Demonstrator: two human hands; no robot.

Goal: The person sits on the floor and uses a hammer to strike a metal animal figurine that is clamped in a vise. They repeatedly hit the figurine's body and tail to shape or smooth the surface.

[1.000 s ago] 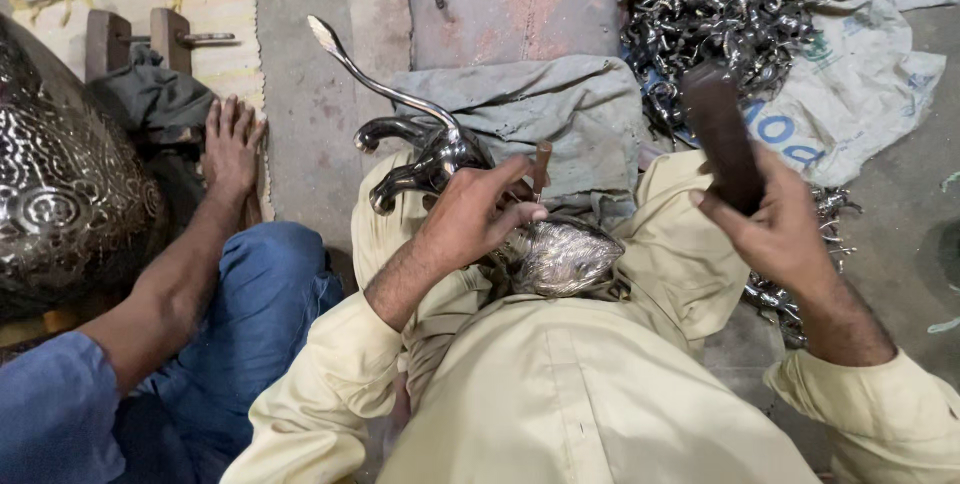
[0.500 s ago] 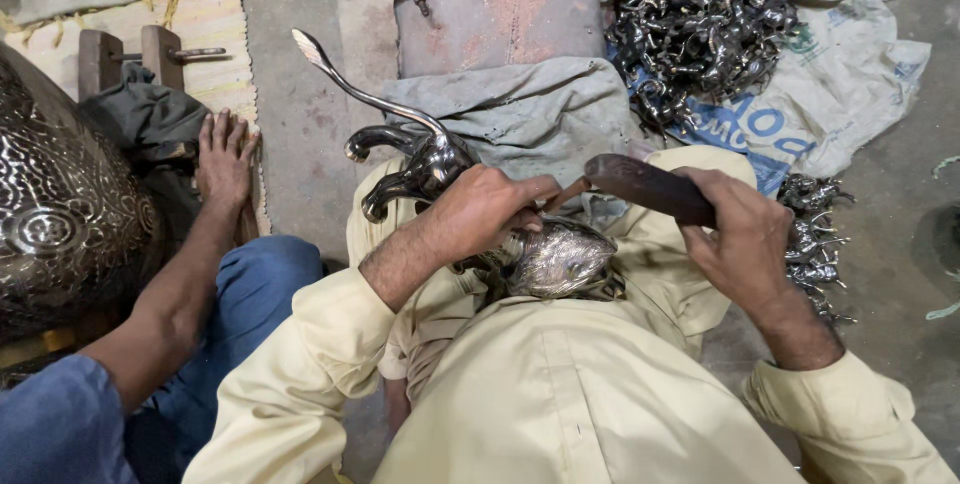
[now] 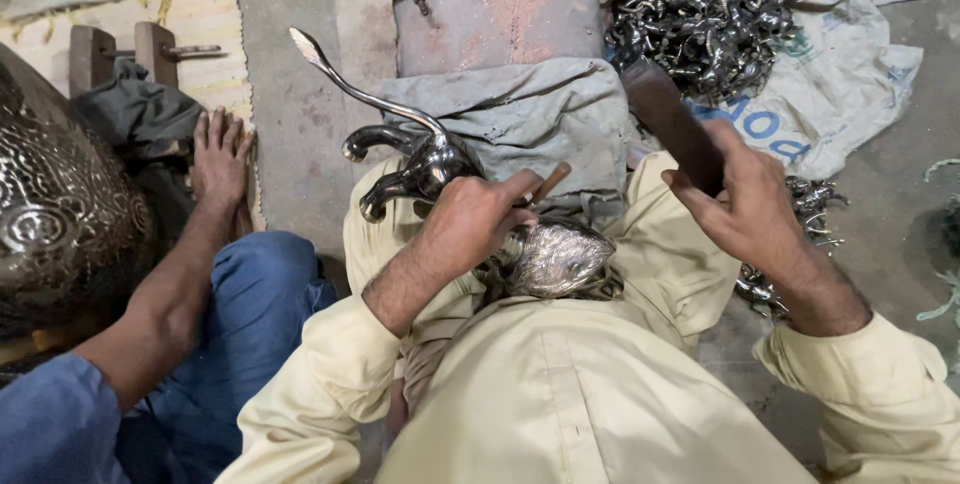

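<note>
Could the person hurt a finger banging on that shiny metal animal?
Maybe. The right hand holds a dark mallet raised, while the left hand grips a thin punch against the metal animal, so a stroke that misses could land on the fingers. The animal lies loose on the lap and might slip. A co-worker's hand rests close by, near its long tail.

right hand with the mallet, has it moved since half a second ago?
Yes. The right hand has lifted the wooden mallet up and away from the metal figurine, toward the pile of metal pieces.
</note>
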